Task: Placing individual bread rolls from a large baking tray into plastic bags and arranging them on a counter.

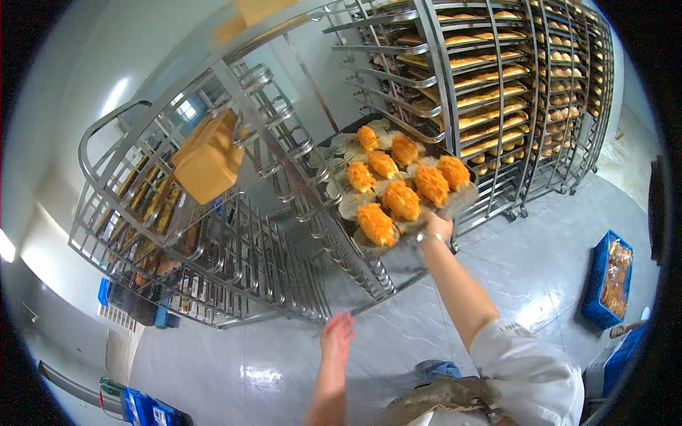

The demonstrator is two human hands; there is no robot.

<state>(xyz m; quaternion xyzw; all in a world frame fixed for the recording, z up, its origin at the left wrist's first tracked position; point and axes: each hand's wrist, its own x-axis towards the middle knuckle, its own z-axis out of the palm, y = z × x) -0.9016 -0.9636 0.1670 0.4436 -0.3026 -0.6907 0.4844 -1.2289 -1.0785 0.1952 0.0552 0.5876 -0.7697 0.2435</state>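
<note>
My right hand (438, 228), with a bracelet at the wrist, grips the near right edge of a dark baking tray (349, 226). Several buns with orange shredded topping (402, 200) lie on its right part, and round pale papers (354, 205) lie among and left of them. The tray sits in a metal rack (298, 160), its near end sticking out. My left hand (338, 333) is lower left of the tray, over the floor, fingers apart and slightly blurred, holding nothing.
Wheeled racks full of trays of baked goods (493, 96) stand at the back right. A large block-shaped loaf (209, 160) rests on the left rack. A blue crate (592, 295) of bagged bread is on the floor at right, and blue crates (144, 407) at lower left.
</note>
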